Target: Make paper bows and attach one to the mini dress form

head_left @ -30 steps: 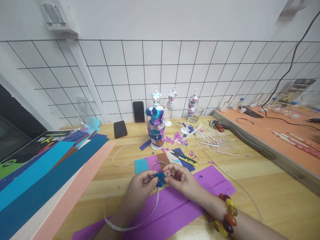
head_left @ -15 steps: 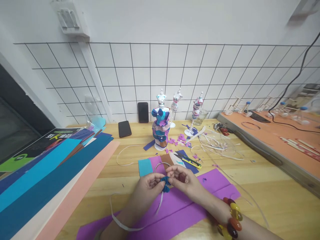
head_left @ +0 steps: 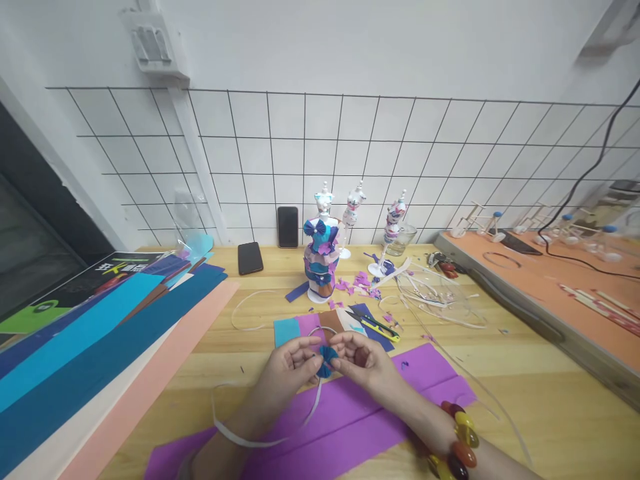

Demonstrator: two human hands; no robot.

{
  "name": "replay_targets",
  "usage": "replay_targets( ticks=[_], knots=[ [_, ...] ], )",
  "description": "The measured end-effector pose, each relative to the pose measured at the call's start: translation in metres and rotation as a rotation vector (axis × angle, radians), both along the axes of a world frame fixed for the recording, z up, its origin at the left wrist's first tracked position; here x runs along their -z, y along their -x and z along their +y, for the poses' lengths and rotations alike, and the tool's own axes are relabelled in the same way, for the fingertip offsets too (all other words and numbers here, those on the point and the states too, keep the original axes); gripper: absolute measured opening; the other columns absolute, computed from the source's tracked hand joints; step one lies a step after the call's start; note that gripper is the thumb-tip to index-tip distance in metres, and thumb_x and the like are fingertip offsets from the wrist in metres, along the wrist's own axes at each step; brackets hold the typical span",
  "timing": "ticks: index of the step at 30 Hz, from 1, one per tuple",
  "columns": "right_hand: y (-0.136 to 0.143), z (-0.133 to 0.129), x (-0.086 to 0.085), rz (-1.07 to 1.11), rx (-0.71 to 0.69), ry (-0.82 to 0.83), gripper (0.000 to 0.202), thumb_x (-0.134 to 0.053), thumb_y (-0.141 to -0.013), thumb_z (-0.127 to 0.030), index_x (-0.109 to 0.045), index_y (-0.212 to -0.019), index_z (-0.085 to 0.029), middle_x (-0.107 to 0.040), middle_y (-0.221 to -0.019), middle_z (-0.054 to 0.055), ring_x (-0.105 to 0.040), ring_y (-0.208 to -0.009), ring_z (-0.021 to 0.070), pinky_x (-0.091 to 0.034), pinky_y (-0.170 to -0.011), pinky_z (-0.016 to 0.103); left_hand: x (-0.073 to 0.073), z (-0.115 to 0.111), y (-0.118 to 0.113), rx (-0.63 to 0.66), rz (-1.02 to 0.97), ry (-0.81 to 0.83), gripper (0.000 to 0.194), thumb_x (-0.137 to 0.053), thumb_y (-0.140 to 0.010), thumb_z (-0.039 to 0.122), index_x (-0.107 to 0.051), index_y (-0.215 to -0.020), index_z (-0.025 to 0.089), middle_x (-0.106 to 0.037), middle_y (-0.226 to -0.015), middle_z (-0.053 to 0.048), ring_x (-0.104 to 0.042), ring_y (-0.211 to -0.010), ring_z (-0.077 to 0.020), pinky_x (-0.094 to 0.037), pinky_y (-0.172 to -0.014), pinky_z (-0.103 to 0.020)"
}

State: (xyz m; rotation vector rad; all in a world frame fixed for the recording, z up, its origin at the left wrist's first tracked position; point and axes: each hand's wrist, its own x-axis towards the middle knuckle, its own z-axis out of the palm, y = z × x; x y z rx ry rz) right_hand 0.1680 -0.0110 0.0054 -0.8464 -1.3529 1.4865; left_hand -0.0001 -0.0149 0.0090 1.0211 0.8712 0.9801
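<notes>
A small blue pleated paper rosette (head_left: 327, 362) is pinched between both hands above the purple paper (head_left: 360, 427). My left hand (head_left: 293, 363) grips its left edge, and my right hand (head_left: 363, 357) has thumb and fingers on its right edge. A thin white ribbon (head_left: 319, 400) hangs from the rosette and loops over my left wrist. Just beyond the fingers lie small coloured paper pieces (head_left: 286, 331) and yellow-handled thread snips (head_left: 375, 325). Behind them stands a mini dress form (head_left: 321, 257) dressed in blue, purple and brown paper with a bow.
Long paper strips (head_left: 130, 360) cover the left side. Two phones (head_left: 250, 258) are at the back, one leaning on the wall. Two more dress forms (head_left: 354, 207), purple scraps (head_left: 361, 279), tangled white cord (head_left: 435, 293) and a glass (head_left: 401, 240) stand right of centre. An orange-topped board (head_left: 560, 280) edges the right.
The bunched blue paper now shows as a flatter, rounder fan facing me. Both hands stay pinched on it, and the ribbon below has swung slightly. The camera view has shifted a little.
</notes>
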Motion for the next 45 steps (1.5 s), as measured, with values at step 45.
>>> replay_targets(
  ticks=[45],
  knots=[
    [0.003,0.009,0.009,-0.024,0.043,0.209,0.037,-0.069,-0.061,-0.048,-0.059,-0.072,-0.014,-0.063,-0.060,0.003,-0.063,-0.058,0.0176,-0.045,-0.056,0.027,0.006,0.014,-0.014,-0.177,0.091,-0.102,0.041,-0.063,-0.059,0.010,-0.054,-0.099,0.016,-0.061,-0.072,-0.002,-0.058,-0.068,-0.0166,-0.047,-0.065,-0.029]
  ],
)
